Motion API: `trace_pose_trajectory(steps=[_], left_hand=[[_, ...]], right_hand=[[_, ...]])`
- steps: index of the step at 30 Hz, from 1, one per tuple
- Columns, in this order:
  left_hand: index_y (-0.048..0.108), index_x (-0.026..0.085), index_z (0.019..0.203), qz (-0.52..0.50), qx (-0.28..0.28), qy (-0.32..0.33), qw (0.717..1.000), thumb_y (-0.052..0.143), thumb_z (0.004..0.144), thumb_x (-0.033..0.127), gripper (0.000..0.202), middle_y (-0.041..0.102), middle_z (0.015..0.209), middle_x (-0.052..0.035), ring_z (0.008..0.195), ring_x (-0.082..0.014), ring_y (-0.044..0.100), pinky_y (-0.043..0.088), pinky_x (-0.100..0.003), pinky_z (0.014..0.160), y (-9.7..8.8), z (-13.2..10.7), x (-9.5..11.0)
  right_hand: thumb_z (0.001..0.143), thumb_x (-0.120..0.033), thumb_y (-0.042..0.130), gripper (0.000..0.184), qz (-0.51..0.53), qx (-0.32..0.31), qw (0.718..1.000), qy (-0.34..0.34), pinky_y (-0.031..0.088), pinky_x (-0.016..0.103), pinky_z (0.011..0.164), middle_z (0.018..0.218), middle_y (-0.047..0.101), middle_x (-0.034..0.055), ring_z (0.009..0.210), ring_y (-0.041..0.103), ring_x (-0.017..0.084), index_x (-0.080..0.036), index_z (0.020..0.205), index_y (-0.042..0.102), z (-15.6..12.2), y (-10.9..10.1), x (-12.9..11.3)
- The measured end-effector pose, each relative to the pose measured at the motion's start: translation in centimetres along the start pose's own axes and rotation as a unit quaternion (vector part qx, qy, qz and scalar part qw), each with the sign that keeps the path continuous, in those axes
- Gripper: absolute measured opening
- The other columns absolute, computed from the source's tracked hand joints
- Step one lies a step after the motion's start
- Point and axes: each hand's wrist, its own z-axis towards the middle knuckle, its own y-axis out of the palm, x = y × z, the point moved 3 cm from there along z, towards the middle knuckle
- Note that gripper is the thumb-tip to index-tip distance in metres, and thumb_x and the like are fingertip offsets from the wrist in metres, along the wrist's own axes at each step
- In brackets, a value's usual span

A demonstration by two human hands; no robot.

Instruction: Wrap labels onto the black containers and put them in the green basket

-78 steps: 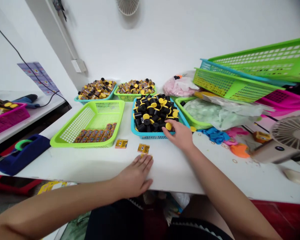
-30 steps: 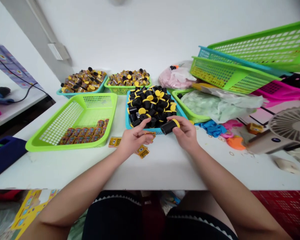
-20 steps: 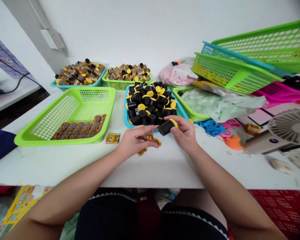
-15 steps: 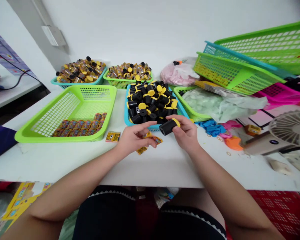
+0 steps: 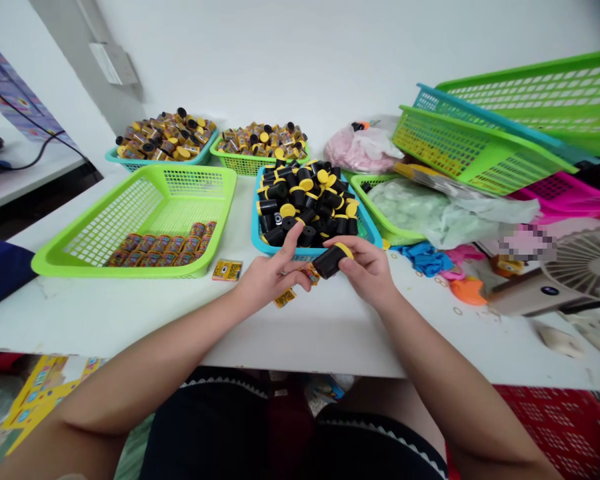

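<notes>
My right hand [image 5: 367,270] grips a black canister with a yellow cap [image 5: 331,259], held on its side just in front of the blue basket [image 5: 367,227] heaped with black and yellow canisters. My left hand [image 5: 271,277] pinches a small yellow-orange sticker [image 5: 311,273] right against the canister's open end. Another sticker [image 5: 284,298] lies on the white table under my left hand, and a third sticker [image 5: 227,270] lies further left.
A green basket [image 5: 80,257] at the left holds a row of labelled canisters [image 5: 163,240]. Two baskets of labelled canisters [image 5: 163,137] stand at the back. Stacked green and blue baskets [image 5: 480,143], plastic bags, balloons and a small fan [image 5: 565,273] crowd the right.
My right hand took a canister from the blue basket and brought it forward. My left hand lifted a sticker off the table and moved it up to the canister.
</notes>
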Motion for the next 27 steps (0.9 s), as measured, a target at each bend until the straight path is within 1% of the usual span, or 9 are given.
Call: trace_pose_trajectory(steps=[4,8,11,14,16,18,21,24,27], left_hand=[[0.022,0.028,0.154,-0.034,0.034,-0.024,0.999,0.066,0.080,0.020,0.086,0.077,0.078,0.0085,0.066,-0.0102,0.069,0.055,-0.018,0.069,-0.3,0.1,0.3],[0.028,0.028,0.152,-0.078,0.094,-0.001,0.992,0.078,0.071,0.025,0.095,0.071,0.077,0.0080,0.064,-0.0084,0.066,0.054,-0.017,0.064,-0.5,0.4,0.2],[0.037,0.026,0.149,-0.092,0.148,0.004,0.985,0.083,0.067,0.028,0.093,0.067,0.077,0.0068,0.060,-0.0065,0.061,0.053,-0.016,0.062,-0.7,0.7,-0.2],[0.043,0.024,0.146,-0.082,0.173,-0.010,0.982,0.082,0.070,0.027,0.086,0.069,0.074,0.0060,0.059,-0.0071,0.060,0.053,-0.018,0.064,-1.0,0.7,-0.4],[0.047,0.024,0.143,-0.045,0.175,-0.003,0.984,0.079,0.074,0.026,0.077,0.071,0.069,0.0063,0.058,-0.0080,0.060,0.054,-0.018,0.066,-1.2,0.6,-0.3],[0.049,0.025,0.142,0.001,0.159,0.020,0.987,0.074,0.079,0.023,0.068,0.073,0.066,0.0074,0.058,-0.0077,0.061,0.053,-0.016,0.067,-1.2,0.4,0.0],[0.043,0.026,0.146,0.045,0.118,0.063,0.990,0.064,0.086,0.019,0.064,0.074,0.068,0.0096,0.057,-0.0051,0.061,0.052,-0.012,0.065,-1.0,0.1,0.3],[0.038,0.027,0.149,0.054,0.098,0.084,0.990,0.056,0.088,0.012,0.065,0.075,0.070,0.0114,0.054,-0.0035,0.059,0.051,-0.010,0.061,-0.8,-0.2,0.5],[0.039,0.029,0.149,0.057,0.109,0.097,0.988,0.057,0.087,0.012,0.067,0.075,0.070,0.0129,0.051,-0.0032,0.057,0.051,-0.009,0.059,-0.9,-0.3,0.5]], right_hand=[[0.083,-0.052,0.067,0.034,0.050,0.003,0.998,0.029,0.058,0.031,0.067,0.091,0.069,0.0021,0.077,0.066,0.016,-0.027,0.107,0.065,0.2,0.4,-0.1],[0.084,-0.053,0.066,0.034,0.139,-0.034,0.986,0.088,0.061,0.039,0.076,0.103,0.068,0.0044,0.093,0.068,0.020,-0.027,0.105,0.060,0.4,1.5,-0.4],[0.083,-0.053,0.066,0.035,0.168,-0.057,0.979,0.104,0.062,0.043,0.075,0.100,0.068,0.0044,0.089,0.069,0.020,-0.026,0.104,0.059,0.4,2.0,-0.6],[0.082,-0.055,0.067,0.039,0.160,-0.029,0.982,0.094,0.062,0.043,0.076,0.089,0.068,0.0022,0.080,0.069,0.018,-0.025,0.104,0.058,0.4,1.9,-0.6],[0.081,-0.057,0.067,0.040,0.147,0.010,0.986,0.077,0.062,0.041,0.075,0.085,0.066,0.0002,0.074,0.069,0.017,-0.026,0.104,0.058,0.5,1.6,-0.7],[0.081,-0.058,0.066,0.040,0.134,0.048,0.988,0.057,0.061,0.039,0.072,0.083,0.064,-0.0014,0.070,0.067,0.015,-0.028,0.105,0.058,0.5,1.4,-0.9],[0.081,-0.060,0.066,0.039,0.112,0.088,0.989,0.044,0.060,0.036,0.067,0.081,0.061,-0.0021,0.066,0.064,0.015,-0.029,0.104,0.059,0.6,1.2,-1.0],[0.080,-0.060,0.067,0.038,0.084,0.108,0.990,0.043,0.057,0.032,0.063,0.079,0.061,-0.0016,0.065,0.061,0.014,-0.028,0.100,0.063,0.4,1.0,-0.8],[0.081,-0.055,0.069,0.035,0.050,0.101,0.993,0.035,0.055,0.029,0.065,0.080,0.063,-0.0011,0.069,0.060,0.013,-0.027,0.101,0.066,0.2,1.0,-0.5]])
